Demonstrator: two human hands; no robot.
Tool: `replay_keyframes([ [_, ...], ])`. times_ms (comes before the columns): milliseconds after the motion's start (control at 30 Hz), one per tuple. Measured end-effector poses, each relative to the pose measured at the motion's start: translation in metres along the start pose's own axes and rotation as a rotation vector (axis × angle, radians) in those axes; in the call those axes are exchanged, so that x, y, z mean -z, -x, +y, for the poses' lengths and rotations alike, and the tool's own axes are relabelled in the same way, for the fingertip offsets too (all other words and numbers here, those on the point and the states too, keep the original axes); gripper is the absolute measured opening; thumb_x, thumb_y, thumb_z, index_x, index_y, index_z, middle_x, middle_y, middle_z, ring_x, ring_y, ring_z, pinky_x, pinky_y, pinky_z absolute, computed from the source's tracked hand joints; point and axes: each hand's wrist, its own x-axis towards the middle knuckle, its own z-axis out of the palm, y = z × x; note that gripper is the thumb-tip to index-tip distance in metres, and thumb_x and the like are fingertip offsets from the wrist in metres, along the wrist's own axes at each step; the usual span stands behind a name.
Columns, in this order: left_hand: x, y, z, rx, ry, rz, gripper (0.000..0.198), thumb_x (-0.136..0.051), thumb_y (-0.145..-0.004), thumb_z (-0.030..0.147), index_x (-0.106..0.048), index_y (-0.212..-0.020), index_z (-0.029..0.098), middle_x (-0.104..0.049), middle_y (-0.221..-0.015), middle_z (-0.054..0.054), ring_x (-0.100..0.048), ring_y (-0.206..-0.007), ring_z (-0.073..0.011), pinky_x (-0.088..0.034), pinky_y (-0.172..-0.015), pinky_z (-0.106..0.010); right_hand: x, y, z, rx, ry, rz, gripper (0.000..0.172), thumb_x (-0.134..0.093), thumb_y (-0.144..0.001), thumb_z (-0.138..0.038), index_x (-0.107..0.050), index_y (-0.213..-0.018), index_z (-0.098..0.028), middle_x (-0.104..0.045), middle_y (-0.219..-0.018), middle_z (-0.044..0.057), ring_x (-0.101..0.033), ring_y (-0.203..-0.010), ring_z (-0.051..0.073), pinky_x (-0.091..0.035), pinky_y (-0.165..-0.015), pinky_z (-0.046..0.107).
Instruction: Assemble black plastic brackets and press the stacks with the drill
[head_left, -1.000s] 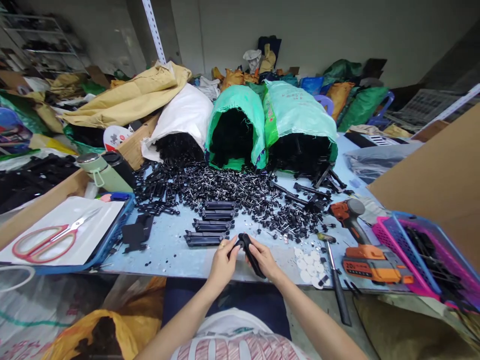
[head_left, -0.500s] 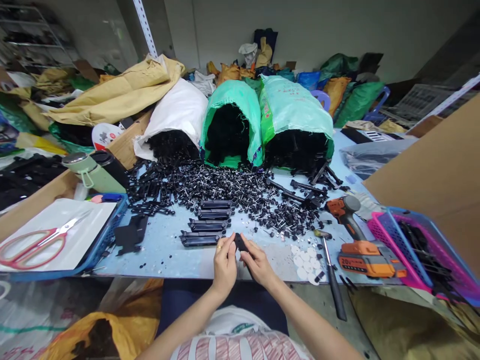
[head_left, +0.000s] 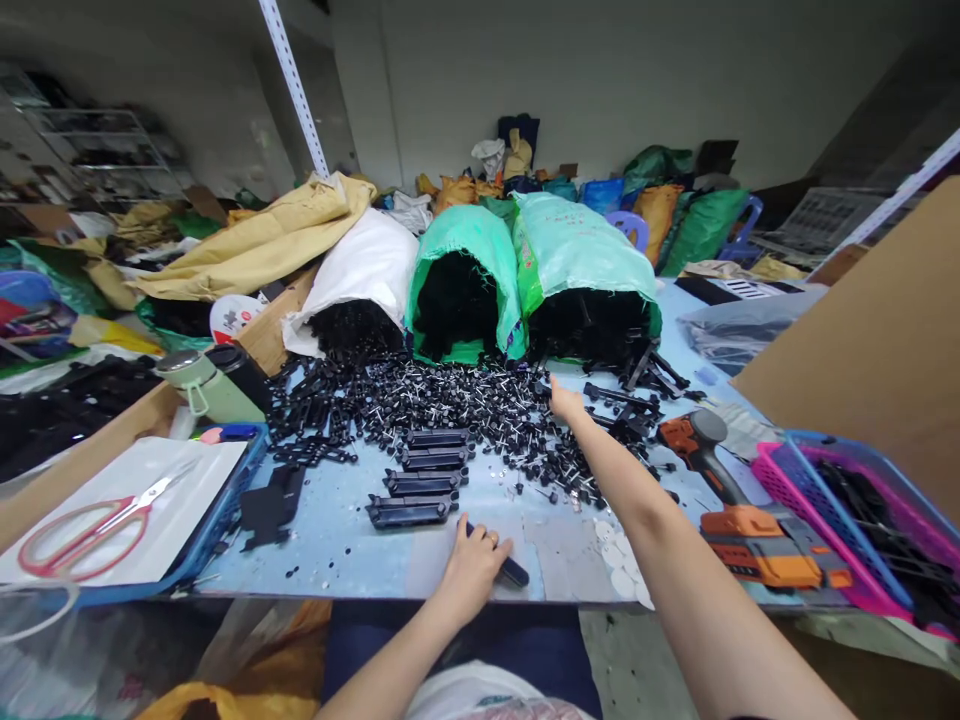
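Observation:
My left hand [head_left: 472, 570] is near the table's front edge, its fingers closed over a long black plastic bar [head_left: 513, 571] that lies slantwise under them. Stretched far forward, my right hand [head_left: 565, 402] has its fingers together on the end of another black plastic bar [head_left: 541, 389], at the right part of the pile of small black-headed pins [head_left: 465, 400]. Most of that bar is hidden by the hand and forearm. Several black bars with fittings [head_left: 412, 510] lie in a row just beyond my left hand.
Three sacks of black parts, one white [head_left: 367, 260] and two green [head_left: 469, 235], lie open behind the pile. To the right are a cordless drill [head_left: 757, 545], white discs [head_left: 621, 565] and a pink basket [head_left: 780, 490]. Scissors [head_left: 97, 530] rest on a blue tray [head_left: 247, 480] at left.
My hands were together around a black part at the front edge. The right has let go and moved forward to the pile; the left has lowered the part to the table. The view tilted up.

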Motion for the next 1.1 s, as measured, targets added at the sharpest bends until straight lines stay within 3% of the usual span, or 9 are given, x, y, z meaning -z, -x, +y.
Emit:
replay_keyframes([
  [100, 0.0, -0.004, -0.004, 0.132, -0.075, 0.011, 0.047, -0.034, -0.075, 0.0, -0.047, -0.117, 0.017, -0.058, -0.092, -0.012, -0.051, -0.087, -0.023, -0.034, -0.085, -0.046, 0.001, 0.005, -0.001, 0.091, 0.032, 0.021, 0.044, -0.039, -0.08, -0.012, -0.04, -0.123, -0.006, -0.057, -0.097, 0.018, -0.049, -0.094, 0.026, -0.031, -0.083, 0.039],
  [200, -0.001, -0.003, -0.005, 0.237, -0.076, 0.032, 0.04, -0.034, -0.078, 0.003, -0.049, -0.113, 0.015, -0.057, -0.092, -0.012, -0.05, -0.088, -0.0246, -0.036, -0.08, -0.042, 0.006, 0.028, 0.0, 0.225, 0.056, 0.057, 0.031, -0.035, -0.084, -0.017, -0.052, -0.11, -0.013, -0.049, -0.113, 0.016, -0.038, -0.107, 0.026, -0.025, -0.09, 0.036],
  [333, -0.007, -0.005, -0.009, 0.161, 0.005, 0.009, 0.031, -0.043, -0.082, 0.019, -0.048, -0.113, 0.02, -0.055, -0.098, -0.009, -0.049, -0.092, -0.0232, -0.038, -0.079, -0.037, 0.015, 0.051, 0.007, 0.39, 0.096, 0.163, 0.033, -0.035, -0.085, -0.017, -0.046, -0.115, -0.013, -0.041, -0.124, 0.013, -0.034, -0.111, 0.025, -0.02, -0.093, 0.035],
  [467, -0.013, -0.006, -0.014, 0.1, 0.023, 0.04, 0.029, -0.043, -0.084, 0.023, -0.047, -0.112, 0.022, -0.054, -0.096, -0.006, -0.049, -0.091, -0.0205, -0.038, -0.08, -0.034, 0.011, 0.047, 0.004, 0.361, 0.119, 0.039, 0.041, -0.039, -0.082, -0.016, -0.037, -0.123, -0.013, -0.046, -0.12, 0.014, -0.038, -0.108, 0.025, -0.027, -0.086, 0.034],
  [633, -0.012, -0.004, -0.014, 0.1, -0.007, 0.066, 0.027, -0.043, -0.084, 0.023, -0.049, -0.11, 0.021, -0.055, -0.093, -0.005, -0.049, -0.088, -0.0202, -0.039, -0.078, -0.033, -0.002, 0.023, -0.02, 0.371, 0.113, -0.041, 0.024, -0.043, -0.082, -0.013, -0.053, -0.104, -0.011, -0.059, -0.101, 0.014, -0.049, -0.097, 0.023, -0.031, -0.081, 0.032],
  [767, -0.01, -0.006, -0.009, 0.15, -0.019, 0.051, 0.028, -0.045, -0.083, 0.023, -0.05, -0.11, 0.021, -0.056, -0.094, -0.006, -0.049, -0.089, -0.0207, -0.04, -0.076, -0.033, 0.008, 0.029, -0.03, 0.392, 0.11, -0.048, 0.02, -0.041, -0.086, -0.023, -0.052, -0.098, -0.012, -0.06, -0.093, 0.014, -0.054, -0.089, 0.023, -0.03, -0.081, 0.034],
  [867, -0.007, -0.008, -0.007, 0.126, 0.001, 0.042, 0.031, -0.046, -0.082, 0.025, -0.049, -0.113, 0.021, -0.056, -0.096, -0.006, -0.048, -0.09, -0.0215, -0.039, -0.078, -0.034, 0.023, 0.068, -0.027, 0.452, 0.073, -0.043, 0.026, -0.037, -0.089, -0.035, -0.047, -0.105, -0.017, -0.057, -0.098, 0.01, -0.055, -0.082, 0.021, -0.033, -0.073, 0.029],
  [967, -0.003, -0.01, -0.009, 0.082, 0.038, 0.021, 0.031, -0.043, -0.083, 0.024, -0.047, -0.114, 0.02, -0.055, -0.099, -0.006, -0.048, -0.092, -0.0217, -0.038, -0.079, -0.034, 0.032, 0.131, -0.02, 0.581, -0.061, -0.132, 0.03, -0.035, -0.088, -0.044, -0.045, -0.103, -0.02, -0.055, -0.095, 0.006, -0.054, -0.069, 0.016, -0.033, -0.058, 0.024],
  [1100, 0.007, -0.012, -0.01, 0.057, 0.093, -0.041, 0.029, -0.04, -0.083, 0.021, -0.049, -0.111, 0.019, -0.055, -0.099, -0.007, -0.047, -0.094, -0.0214, -0.036, -0.08, -0.034, 0.019, 0.211, -0.016, 0.803, -0.18, -0.296, 0.031, -0.032, -0.088, -0.047, -0.049, -0.094, -0.021, -0.055, -0.086, 0.003, -0.053, -0.072, 0.015, -0.032, -0.06, 0.024],
])
